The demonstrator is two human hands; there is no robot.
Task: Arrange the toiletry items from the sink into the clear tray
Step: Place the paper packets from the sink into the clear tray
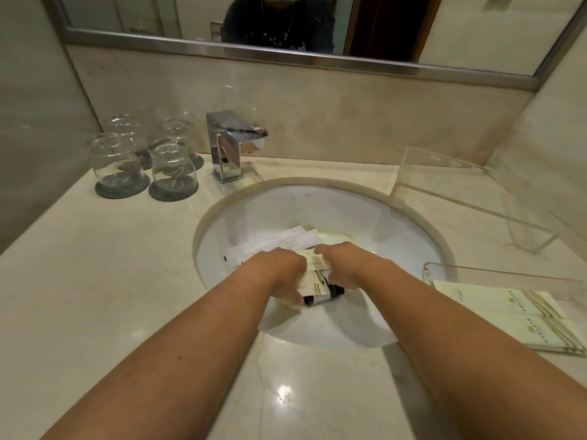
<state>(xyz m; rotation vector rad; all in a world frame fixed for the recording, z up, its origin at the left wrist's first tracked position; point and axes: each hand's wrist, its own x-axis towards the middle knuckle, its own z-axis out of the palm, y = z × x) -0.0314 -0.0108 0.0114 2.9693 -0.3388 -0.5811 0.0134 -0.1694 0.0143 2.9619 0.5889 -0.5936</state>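
Note:
A round white sink (333,204) holds a heap of toiletry items: white paper sachets (279,241), cream boxes with gold stripes (314,262) and small dark-capped bottles (320,296). Both my hands are down in the basin on the heap. My left hand (279,274) curls around the cream boxes and bottles from the left. My right hand (346,268) presses on the same pile from the right, fingers bent over it. A clear tray (482,182) stands tilted on the counter at the right.
A second clear tray (508,276) at the near right sits over two cream packets with gold stripes (521,319). A chrome faucet (228,147) stands behind the sink. Several upturned glasses on dark coasters (173,168) stand at the back left. A mirror (286,23) hangs above.

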